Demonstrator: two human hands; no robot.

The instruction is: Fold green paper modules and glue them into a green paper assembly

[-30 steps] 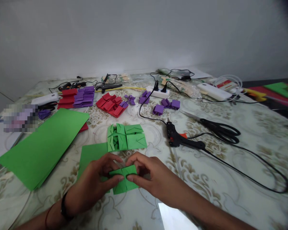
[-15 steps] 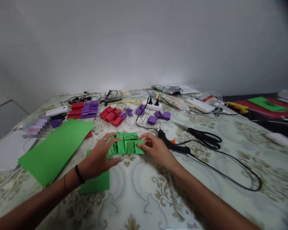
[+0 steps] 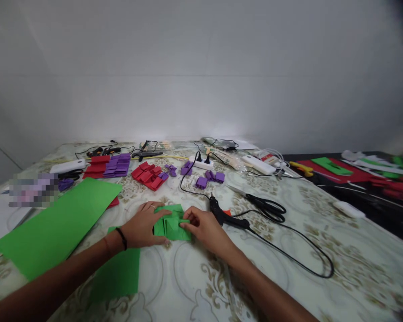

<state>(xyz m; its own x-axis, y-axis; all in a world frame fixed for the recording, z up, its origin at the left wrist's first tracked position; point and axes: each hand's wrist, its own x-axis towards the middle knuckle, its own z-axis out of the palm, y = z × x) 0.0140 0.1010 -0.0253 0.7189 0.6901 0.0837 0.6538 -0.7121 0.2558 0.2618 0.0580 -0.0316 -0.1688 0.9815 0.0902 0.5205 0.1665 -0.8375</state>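
Observation:
A small pile of folded green paper pieces (image 3: 170, 225) lies on the patterned tablecloth (image 3: 195, 277) in front of me. My left hand (image 3: 143, 228), a ring on one finger and a black band at the wrist, presses on the pile's left side with its fingers curved over it. On the right, my right hand (image 3: 201, 228) pinches the pile's edge between thumb and fingers. A green paper sheet (image 3: 119, 273) lies under my left forearm.
A black glue gun (image 3: 225, 217) with its long cord and black scissors (image 3: 265, 206) lie just right of my hands. A large green sheet stack (image 3: 53, 228) lies left. Red pieces (image 3: 149, 174), purple pieces (image 3: 208, 179), a power strip (image 3: 201, 163) and cables lie farther back.
A second ago both hands folded one green piece near me. They then reached forward to the green pile and pushed its pieces together into a tighter stack. The view tilted upward.

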